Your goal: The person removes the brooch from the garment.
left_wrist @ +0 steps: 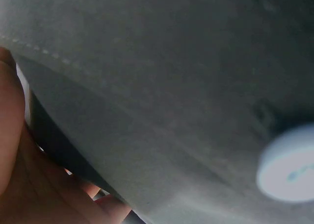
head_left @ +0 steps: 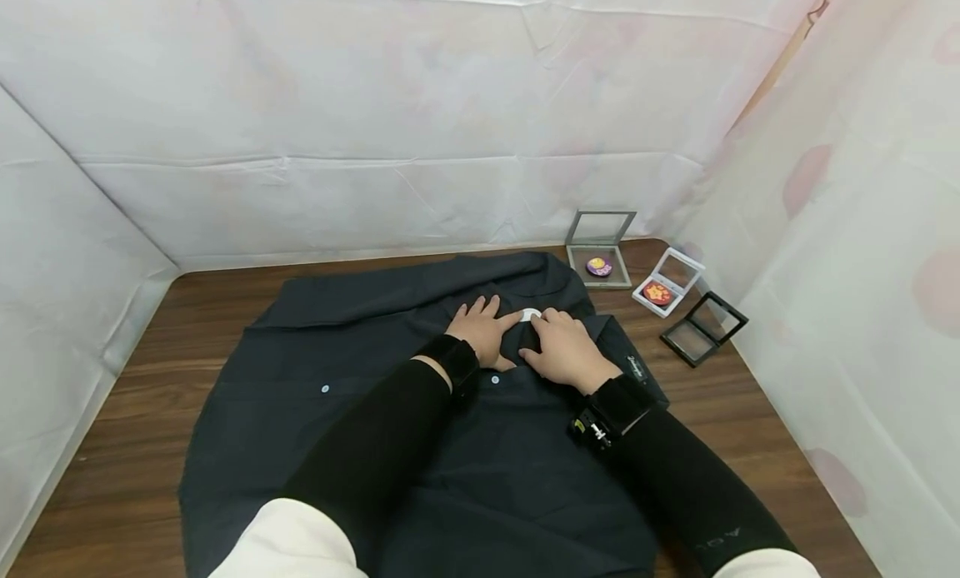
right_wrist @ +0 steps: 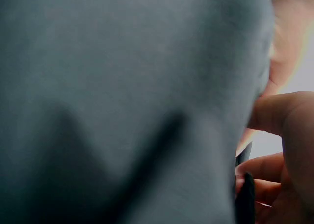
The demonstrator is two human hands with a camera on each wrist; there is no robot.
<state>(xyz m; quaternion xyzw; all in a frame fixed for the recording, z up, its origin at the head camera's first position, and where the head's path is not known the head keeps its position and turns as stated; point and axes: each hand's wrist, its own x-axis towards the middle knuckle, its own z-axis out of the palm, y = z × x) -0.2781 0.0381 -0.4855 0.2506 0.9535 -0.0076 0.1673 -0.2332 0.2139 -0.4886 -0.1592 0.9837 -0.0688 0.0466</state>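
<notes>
A dark button-up shirt [head_left: 360, 336] lies spread over the table. My left hand [head_left: 480, 335] rests on it near the collar, fingers spread, index finger reaching to a small white piece [head_left: 531, 314]. From the other side my right hand [head_left: 566, 349] holds the white piece, fingers curled, fingertips covering part of it, so its kind cannot be made out. The thumb [right_wrist: 277, 111] of the right hand lies at a fabric edge in the right wrist view. A pale shirt button [left_wrist: 289, 170] shows close up in the left wrist view.
At the back right stand an open grey case [head_left: 600, 266] with a purple badge [head_left: 599, 266], an open white case [head_left: 671, 280] with a red flowered badge [head_left: 657, 293], and an open black case [head_left: 703, 328]. White curtains [head_left: 375, 103] border the wooden table [head_left: 112, 445].
</notes>
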